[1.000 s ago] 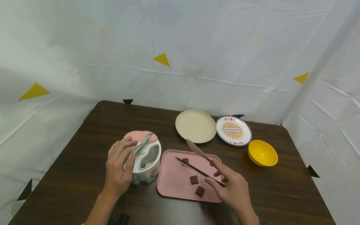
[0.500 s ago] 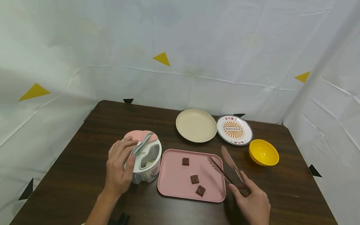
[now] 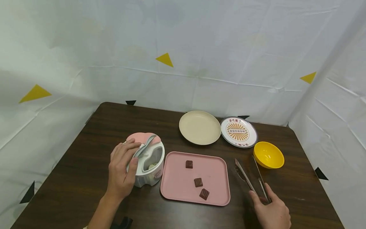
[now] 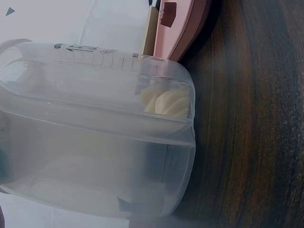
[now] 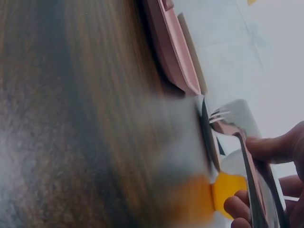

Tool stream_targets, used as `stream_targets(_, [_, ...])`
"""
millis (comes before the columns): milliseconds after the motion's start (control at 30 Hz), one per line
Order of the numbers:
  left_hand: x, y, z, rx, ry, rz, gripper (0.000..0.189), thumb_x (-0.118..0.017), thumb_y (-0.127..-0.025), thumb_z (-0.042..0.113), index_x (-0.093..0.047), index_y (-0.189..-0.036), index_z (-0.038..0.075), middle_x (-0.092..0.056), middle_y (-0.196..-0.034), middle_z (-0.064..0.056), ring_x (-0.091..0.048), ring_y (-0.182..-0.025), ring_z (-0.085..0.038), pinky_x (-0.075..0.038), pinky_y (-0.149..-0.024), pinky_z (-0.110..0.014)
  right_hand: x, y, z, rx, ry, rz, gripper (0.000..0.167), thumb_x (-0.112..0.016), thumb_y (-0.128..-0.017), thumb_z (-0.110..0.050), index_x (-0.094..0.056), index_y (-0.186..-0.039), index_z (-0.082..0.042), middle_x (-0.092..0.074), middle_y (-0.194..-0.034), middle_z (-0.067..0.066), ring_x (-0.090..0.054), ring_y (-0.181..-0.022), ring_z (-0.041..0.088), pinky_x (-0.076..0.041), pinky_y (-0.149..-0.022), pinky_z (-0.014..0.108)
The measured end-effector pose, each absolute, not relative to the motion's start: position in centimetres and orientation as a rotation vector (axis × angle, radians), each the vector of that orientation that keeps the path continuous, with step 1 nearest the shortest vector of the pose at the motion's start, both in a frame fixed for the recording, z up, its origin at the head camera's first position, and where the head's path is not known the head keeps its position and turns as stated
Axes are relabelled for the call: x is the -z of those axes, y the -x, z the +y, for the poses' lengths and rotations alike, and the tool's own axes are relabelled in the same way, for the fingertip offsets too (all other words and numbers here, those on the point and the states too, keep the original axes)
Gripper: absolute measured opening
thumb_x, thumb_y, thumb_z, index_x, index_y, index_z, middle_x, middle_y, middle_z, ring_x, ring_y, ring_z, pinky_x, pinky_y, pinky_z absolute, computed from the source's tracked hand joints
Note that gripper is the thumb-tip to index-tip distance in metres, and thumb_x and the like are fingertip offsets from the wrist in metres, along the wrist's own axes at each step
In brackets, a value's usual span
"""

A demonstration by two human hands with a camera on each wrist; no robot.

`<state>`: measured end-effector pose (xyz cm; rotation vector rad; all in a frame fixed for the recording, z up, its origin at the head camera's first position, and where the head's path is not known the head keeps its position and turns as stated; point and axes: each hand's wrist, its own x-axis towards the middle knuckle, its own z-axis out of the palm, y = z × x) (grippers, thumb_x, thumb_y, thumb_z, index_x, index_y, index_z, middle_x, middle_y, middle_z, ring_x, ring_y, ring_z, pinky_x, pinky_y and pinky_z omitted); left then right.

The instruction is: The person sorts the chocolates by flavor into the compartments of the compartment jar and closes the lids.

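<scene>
My left hand (image 3: pixel 121 168) rests on the lid of a round seasoning container (image 3: pixel 147 179), fingers across its top and thumb at the front edge. The container has a pink cover piece (image 3: pixel 140 137) and a grey spoon (image 3: pixel 144 146) on top. Cream-coloured ridged pieces (image 4: pixel 172 102) show through its clear wall in the left wrist view. My right hand (image 3: pixel 273 211) grips metal serving tongs (image 3: pixel 246 177), arms spread and nothing between them. One arm ends in fork tines (image 5: pixel 219 114). The tongs point away from me, between the pink tray (image 3: pixel 177 181) and the yellow bowl (image 3: pixel 268 155).
Three dark chocolate squares (image 3: pixel 198 182) lie on the tray. Behind it stand a cream plate (image 3: pixel 199 128) and a white patterned plate (image 3: pixel 251 140), side by side. White sheeting (image 3: pixel 183 86) rises behind the dark wooden table (image 3: pixel 85 165).
My right hand has carried the tongs rightward from above the tray to the table beside the bowl, and they have turned to point forward. My left hand stays on the container.
</scene>
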<state>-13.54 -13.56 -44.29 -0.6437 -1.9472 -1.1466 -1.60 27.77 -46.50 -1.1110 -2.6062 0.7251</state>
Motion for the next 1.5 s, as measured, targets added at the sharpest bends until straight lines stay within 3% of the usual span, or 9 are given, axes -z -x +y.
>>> stream_targets(267, [44.34, 13.59, -13.55, 1.148, 0.646, -1.945, 0.03, -0.049, -0.094, 0.021, -0.072, -0.103, 0.004, -0.067, -0.113, -0.014, -0.055, -0.12, -0.037, -0.022, -0.108, -0.059, 46.72, 1.81, 28.02, -0.805, 1.208, -2.686, 0.084, -0.073, -0.078, -0.056, -0.048, -0.143, -0.009, -0.073, -0.088, 0.015, -0.055, -0.104, 0.054, -0.043, -0.073, 0.062])
stream_targets(867, [44.48, 13.56, -13.66, 1.143, 0.637, -1.953, 0.03, -0.049, -0.094, 0.021, -0.072, -0.104, 0.004, -0.067, -0.113, -0.014, -0.055, -0.12, -0.036, -0.023, -0.108, -0.059, 46.92, 1.99, 28.35, -0.792, 1.147, -2.821, 0.087, -0.072, -0.079, -0.054, -0.047, -0.142, 0.0, -0.07, -0.091, 0.015, -0.057, -0.099, 0.053, -0.045, -0.075, 0.061])
stream_targets(1067, [44.5, 13.58, -13.67, 1.143, 0.642, -1.953, 0.03, -0.05, -0.094, 0.02, -0.072, -0.104, 0.004, -0.067, -0.113, -0.014, -0.055, -0.12, -0.036, -0.022, -0.108, -0.059, 46.84, 2.06, 28.27, -0.757, 1.189, -2.842, 0.096, -0.073, -0.074, -0.063, -0.048, -0.138, 0.003, -0.066, -0.106, 0.029, -0.057, -0.097, 0.055, -0.045, -0.074, 0.061])
stream_targets(1300, [44.52, 13.65, -13.64, 1.144, 0.64, -1.953, 0.03, -0.05, -0.094, 0.021, -0.072, -0.104, 0.004, -0.067, -0.113, -0.013, -0.055, -0.12, -0.036, -0.022, -0.108, -0.06, 46.64, 2.13, 27.86, -0.737, 1.188, -2.865, 0.101, -0.074, -0.071, -0.066, -0.048, -0.138, 0.005, -0.071, -0.085, 0.017, -0.061, -0.09, 0.05, -0.046, -0.072, 0.059])
stream_targets(1500, [44.59, 13.65, -13.68, 1.137, 0.637, -1.956, 0.031, -0.049, -0.094, 0.021, -0.072, -0.104, 0.003, -0.067, -0.114, -0.014, -0.055, -0.12, -0.036, -0.023, -0.109, -0.058, 46.84, 2.1, 27.84, -0.712, 1.154, -2.88, 0.104, -0.073, -0.07, -0.069, -0.047, -0.139, 0.004, -0.067, -0.1, 0.027, -0.06, -0.089, 0.049, -0.046, -0.074, 0.061])
